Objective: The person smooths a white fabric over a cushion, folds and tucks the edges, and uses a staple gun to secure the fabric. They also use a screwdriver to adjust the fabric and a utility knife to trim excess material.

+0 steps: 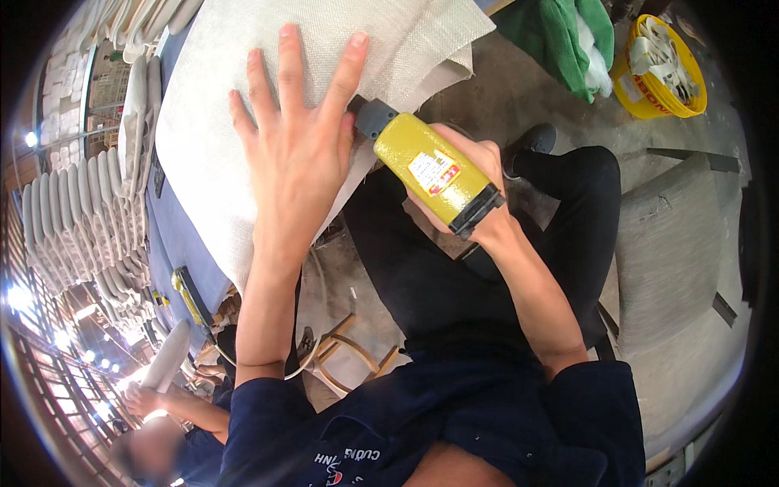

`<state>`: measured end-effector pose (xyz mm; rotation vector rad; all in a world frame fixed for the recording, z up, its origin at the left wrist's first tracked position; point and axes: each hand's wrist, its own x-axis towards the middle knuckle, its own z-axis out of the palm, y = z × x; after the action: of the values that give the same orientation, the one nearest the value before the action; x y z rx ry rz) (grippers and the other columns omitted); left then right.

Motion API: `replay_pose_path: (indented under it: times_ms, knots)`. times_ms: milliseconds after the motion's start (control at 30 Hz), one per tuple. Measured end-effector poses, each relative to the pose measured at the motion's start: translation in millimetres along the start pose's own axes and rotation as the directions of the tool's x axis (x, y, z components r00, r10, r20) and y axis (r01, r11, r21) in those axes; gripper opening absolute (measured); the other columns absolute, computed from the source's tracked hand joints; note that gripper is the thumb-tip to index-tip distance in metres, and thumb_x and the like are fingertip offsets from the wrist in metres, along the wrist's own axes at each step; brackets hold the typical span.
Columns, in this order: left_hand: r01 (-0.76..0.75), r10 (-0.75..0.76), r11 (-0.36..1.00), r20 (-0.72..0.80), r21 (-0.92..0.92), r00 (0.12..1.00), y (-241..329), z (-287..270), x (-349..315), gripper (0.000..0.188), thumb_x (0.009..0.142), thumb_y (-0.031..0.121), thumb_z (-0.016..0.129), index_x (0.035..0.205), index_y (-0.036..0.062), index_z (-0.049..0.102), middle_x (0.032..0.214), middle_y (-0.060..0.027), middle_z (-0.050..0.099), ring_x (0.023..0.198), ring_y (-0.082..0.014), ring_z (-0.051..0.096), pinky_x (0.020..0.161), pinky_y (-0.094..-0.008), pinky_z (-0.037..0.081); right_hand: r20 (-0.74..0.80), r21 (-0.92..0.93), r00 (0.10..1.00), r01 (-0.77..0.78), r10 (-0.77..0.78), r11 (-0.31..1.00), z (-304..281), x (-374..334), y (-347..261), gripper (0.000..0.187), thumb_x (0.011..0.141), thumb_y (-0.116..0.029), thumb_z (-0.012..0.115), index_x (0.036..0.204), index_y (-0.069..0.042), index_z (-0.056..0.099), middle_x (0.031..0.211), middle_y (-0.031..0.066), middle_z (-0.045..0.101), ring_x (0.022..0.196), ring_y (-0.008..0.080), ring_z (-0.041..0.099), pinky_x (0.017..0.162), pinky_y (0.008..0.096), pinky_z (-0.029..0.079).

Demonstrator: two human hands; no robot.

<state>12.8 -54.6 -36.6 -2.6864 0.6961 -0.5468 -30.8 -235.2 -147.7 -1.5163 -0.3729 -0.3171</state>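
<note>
Your left hand (296, 150) lies flat on the pale woven fabric (199, 122), fingers spread and gripping nothing; that broad press probably stops the cloth from sliding. Your right hand (479, 152), at the fabric's right edge, has its fingers wrapped around the yellow-green power tool (430, 166), though the tool's body hides most of that grasp. Its dark nose points in over the fabric, just beside your left thumb; whether it touches the cloth, you cannot tell from above. The tool is likely held by its handle so the nose can be steered. The fabric rests on the blue-covered table (182, 239), and well to the right of the fabric stands a yellow bucket (631, 99), seemingly placed there to collect the scraps inside it
</note>
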Motion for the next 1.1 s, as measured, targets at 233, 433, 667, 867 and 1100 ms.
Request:
replay_pose_path:
  times_ms: [233,433,667,867,1100]
  knots:
    - [-0.022,0.022,1.0,-0.003,-0.009,1.0,1.7,-1.6,4.2,0.087,0.092,0.017,0.076,0.166,0.0431,0.038,0.171,-0.0216,0.031,0.15,-0.0552,0.036,0.112,-0.0779,0.036,0.037,0.022,0.998,-0.047,0.046,0.999,3.5,-6.6,-2.7,0.031,0.078,-0.015,0.087,0.096,0.001,0.068,0.075,0.0217,0.069,0.066,0.0362,0.073,0.06,0.0354,0.054]
    - [-0.014,0.013,1.0,0.062,0.019,0.998,-1.7,-9.6,1.5,0.086,0.097,0.035,0.074,0.171,0.0283,0.03,0.174,-0.0216,0.026,0.155,-0.0528,0.03,0.119,-0.0748,0.03,0.124,-0.163,0.992,0.016,0.004,0.986,-0.1,-16.1,-9.5,0.048,0.074,-0.017,0.089,0.115,0.0,0.07,0.091,0.0158,0.074,0.079,0.0332,0.071,0.076,0.0356,0.05]
    - [-0.022,0.2,0.821,0.252,-0.571,0.947,-74.0,-36.3,25.1,0.082,0.104,0.039,0.064,0.174,0.0254,0.023,0.179,-0.0144,0.022,0.165,-0.0468,0.013,0.127,-0.0722,0.012,-0.03,0.028,0.984,-0.175,0.176,0.984,2.1,-16.1,-5.9,0.055,0.079,-0.022,0.088,0.126,-0.001,0.071,0.105,0.0165,0.079,0.098,0.032,0.074,0.095,0.0392,0.051]
    - [0.284,-0.238,0.929,0.202,-0.238,0.95,-83.5,12.3,27.6,0.059,0.115,0.055,0.027,0.171,0.0361,0.03,0.178,-0.0147,0.026,0.162,-0.051,0.017,0.124,-0.0774,0.009,-0.108,-0.048,0.989,-0.11,0.104,0.993,-2.9,-7.6,-31.3,0.033,0.086,-0.012,0.083,0.112,0.004,0.073,0.092,0.0157,0.08,0.083,0.0268,0.08,0.079,0.0344,0.06]
    - [0.192,-0.187,0.974,0.051,-0.119,0.981,-36.6,0.9,-2.3,0.055,0.115,0.054,0.031,0.168,0.0415,0.035,0.178,-0.0145,0.027,0.16,-0.0517,0.024,0.121,-0.0802,0.017,-0.117,-0.022,0.992,-0.059,0.056,0.998,10.8,-15.9,-31.5,0.029,0.083,-0.009,0.083,0.107,0.003,0.072,0.09,0.0156,0.079,0.079,0.0272,0.079,0.075,0.0324,0.059]
